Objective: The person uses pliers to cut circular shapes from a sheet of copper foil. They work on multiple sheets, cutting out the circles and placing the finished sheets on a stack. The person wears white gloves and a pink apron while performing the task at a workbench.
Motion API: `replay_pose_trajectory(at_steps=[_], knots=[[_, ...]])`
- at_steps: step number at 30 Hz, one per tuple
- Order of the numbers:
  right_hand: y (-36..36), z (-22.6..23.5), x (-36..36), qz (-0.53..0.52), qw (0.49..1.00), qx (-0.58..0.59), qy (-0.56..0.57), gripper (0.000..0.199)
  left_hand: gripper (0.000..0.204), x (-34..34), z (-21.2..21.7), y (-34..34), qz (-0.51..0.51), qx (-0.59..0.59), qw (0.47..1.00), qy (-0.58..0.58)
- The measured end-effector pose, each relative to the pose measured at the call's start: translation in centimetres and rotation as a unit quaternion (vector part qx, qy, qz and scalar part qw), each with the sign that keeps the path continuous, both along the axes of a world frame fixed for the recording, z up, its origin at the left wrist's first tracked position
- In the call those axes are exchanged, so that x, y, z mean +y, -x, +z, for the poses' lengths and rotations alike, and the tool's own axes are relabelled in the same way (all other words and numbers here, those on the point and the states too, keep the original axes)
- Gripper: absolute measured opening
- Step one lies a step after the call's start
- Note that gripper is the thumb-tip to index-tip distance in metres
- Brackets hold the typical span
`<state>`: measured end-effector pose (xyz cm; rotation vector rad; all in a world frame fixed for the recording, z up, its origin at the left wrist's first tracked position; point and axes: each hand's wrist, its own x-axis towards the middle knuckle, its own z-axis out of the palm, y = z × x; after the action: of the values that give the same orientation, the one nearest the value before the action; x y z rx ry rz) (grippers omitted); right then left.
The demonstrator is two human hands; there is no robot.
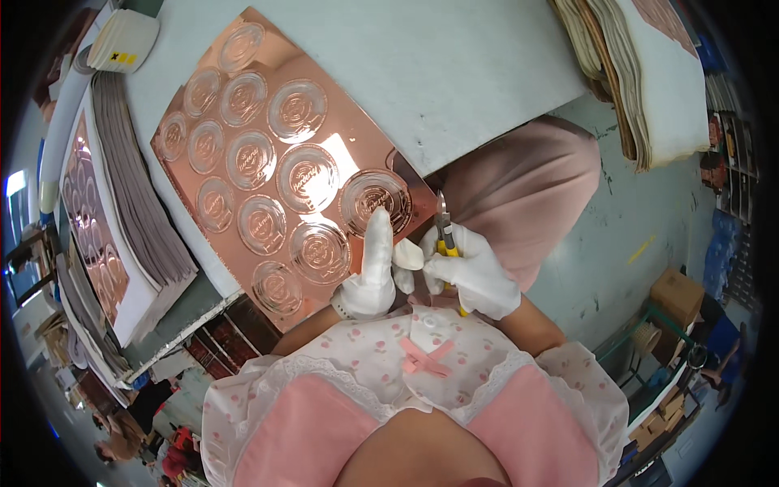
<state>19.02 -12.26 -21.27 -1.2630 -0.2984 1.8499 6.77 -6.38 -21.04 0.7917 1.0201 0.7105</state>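
A shiny copper-coloured sheet (272,174) with several raised round emblems lies at a slant on the white table. My left hand (369,272), in a white glove, rests at the sheet's near edge with a finger stretched up over the nearest emblem. The thumb side, with a cream-coloured tip, points toward my other hand. White-gloved too, my right hand (475,276) is closed round a yellow-and-black utility knife (445,235). Its narrow metal end points away from me, beside the sheet's right corner, apart from the emblems. Part of the knife's handle is hidden by the fingers.
On the left, a thick stack of grey sheets (134,187) stands near another copper sheet (97,235). A white roll (126,39) sits at the far left. More stacked sheets (613,73) are at the far right. The table edge (519,126) runs above my knee.
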Motion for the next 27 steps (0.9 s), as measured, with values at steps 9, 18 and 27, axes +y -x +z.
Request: replay_pose_trajectory(at_steps=[9, 18, 27], knots=[[-5.1, -0.2, -1.8, -0.191, 0.981, 0.002, -0.021, 0.007, 0.046, 0.6, -1.0, 2.3, 0.007, 0.108, 0.994, 0.013], [0.5, 0.9, 2.3, -0.204, 0.979, -0.001, 0.017, 0.01, 0.057, -0.3, -1.5, 2.6, -0.091, 0.031, 0.992, 0.077], [-0.1, -0.5, 1.4, -0.169, 0.969, -0.176, -0.045, 0.015, 0.037, -0.2, -0.5, 2.4, -0.12, 0.058, 0.989, 0.062]])
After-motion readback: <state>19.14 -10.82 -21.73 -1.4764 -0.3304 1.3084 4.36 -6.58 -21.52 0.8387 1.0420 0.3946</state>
